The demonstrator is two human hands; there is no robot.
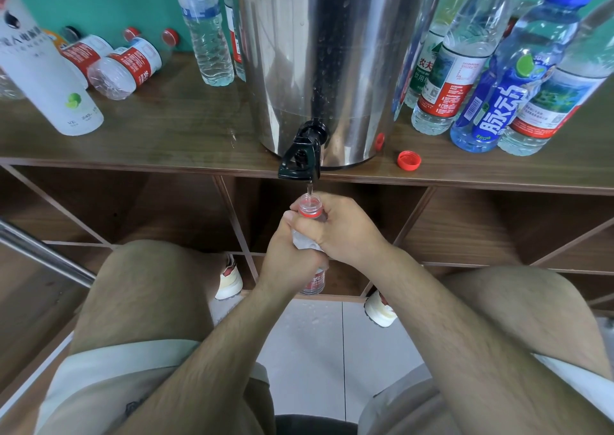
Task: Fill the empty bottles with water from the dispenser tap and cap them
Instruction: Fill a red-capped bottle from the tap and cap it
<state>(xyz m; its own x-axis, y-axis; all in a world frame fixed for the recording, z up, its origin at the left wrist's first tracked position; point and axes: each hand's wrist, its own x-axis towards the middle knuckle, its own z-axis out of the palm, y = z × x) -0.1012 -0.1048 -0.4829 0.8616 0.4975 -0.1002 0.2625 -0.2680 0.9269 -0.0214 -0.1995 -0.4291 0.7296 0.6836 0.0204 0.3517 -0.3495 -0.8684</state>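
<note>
**Filling under the tap**

Both hands wrap the bottle (311,235): left hand (285,262) low, right hand (345,232) at the neck, fingers pressed tight around it. Its mouth sits just below the tap (300,155), catching the stream. Best kept upright and centred; the red cap (409,160) waits on the shelf (186,129).

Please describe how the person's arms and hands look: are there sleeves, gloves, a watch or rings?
Both forearms are bare and hairy, with no sleeves in view. The left hand and right hand wear no gloves. No watch, bracelet or ring shows on either wrist or on the visible fingers.
</note>
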